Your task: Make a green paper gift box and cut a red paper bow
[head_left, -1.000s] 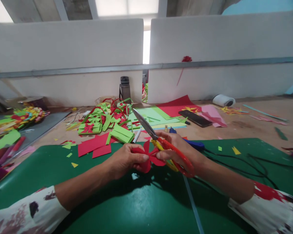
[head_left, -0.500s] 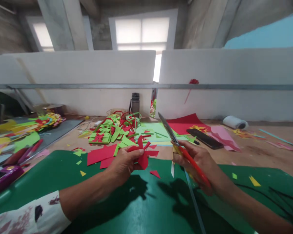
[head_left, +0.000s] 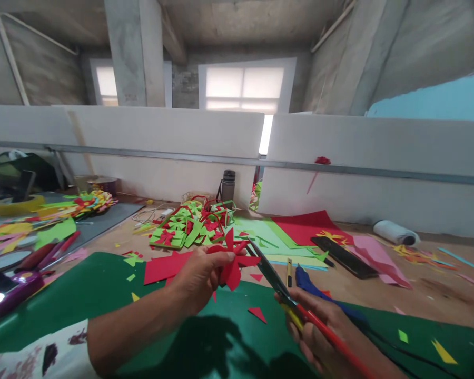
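My left hand (head_left: 199, 279) pinches a red paper flower (head_left: 232, 271) with several pointed petals, held above the green mat (head_left: 114, 284). In my right hand (head_left: 319, 326) is a pair of scissors (head_left: 274, 279) with red and yellow handles. The blades point up and left, their tips at the flower's right-hand petals; I cannot tell whether they touch the paper. Under my left hand lie red paper sheets (head_left: 161, 267). A red triangular scrap (head_left: 257, 315) rests on the mat between my hands.
Behind my left hand is a heap of green and red paper pieces (head_left: 189, 223), with a dark bottle (head_left: 228, 188) beyond. A utility knife (head_left: 289, 272), a blue glue gun (head_left: 308, 284) and a phone (head_left: 343, 256) lie right of centre. Purple-cased item (head_left: 11, 289) at left.
The scissors have swung left and lower, bringing their tips to the flower. The camera view has tilted up and shifted left. The blue glue gun beyond my right hand now shows.
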Tool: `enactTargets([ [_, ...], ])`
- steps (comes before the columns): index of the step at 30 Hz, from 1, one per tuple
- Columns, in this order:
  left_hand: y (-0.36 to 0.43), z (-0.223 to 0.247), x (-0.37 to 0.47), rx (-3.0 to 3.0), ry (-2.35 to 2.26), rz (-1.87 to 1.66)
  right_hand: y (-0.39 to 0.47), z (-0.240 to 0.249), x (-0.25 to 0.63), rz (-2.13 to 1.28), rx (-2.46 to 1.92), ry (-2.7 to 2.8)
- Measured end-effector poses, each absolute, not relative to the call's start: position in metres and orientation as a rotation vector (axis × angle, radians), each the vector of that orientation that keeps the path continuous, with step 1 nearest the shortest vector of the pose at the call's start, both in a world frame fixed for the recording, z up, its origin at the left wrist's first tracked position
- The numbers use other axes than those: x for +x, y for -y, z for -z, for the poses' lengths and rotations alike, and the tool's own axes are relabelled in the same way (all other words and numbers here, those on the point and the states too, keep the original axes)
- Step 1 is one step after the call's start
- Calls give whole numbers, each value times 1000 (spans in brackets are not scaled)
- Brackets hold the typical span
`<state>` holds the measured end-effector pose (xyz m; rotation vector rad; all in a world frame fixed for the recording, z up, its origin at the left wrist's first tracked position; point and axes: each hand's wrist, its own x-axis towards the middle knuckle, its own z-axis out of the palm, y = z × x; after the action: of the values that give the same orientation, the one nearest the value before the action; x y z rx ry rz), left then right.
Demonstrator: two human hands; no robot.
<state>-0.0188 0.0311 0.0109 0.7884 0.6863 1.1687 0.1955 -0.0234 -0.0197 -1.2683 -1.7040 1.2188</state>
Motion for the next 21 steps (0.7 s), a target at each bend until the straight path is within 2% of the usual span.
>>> enactTargets([
  [21,-32,-3,-17,939,-717,-1162,22,36,194,-1215,-1191,1661],
])
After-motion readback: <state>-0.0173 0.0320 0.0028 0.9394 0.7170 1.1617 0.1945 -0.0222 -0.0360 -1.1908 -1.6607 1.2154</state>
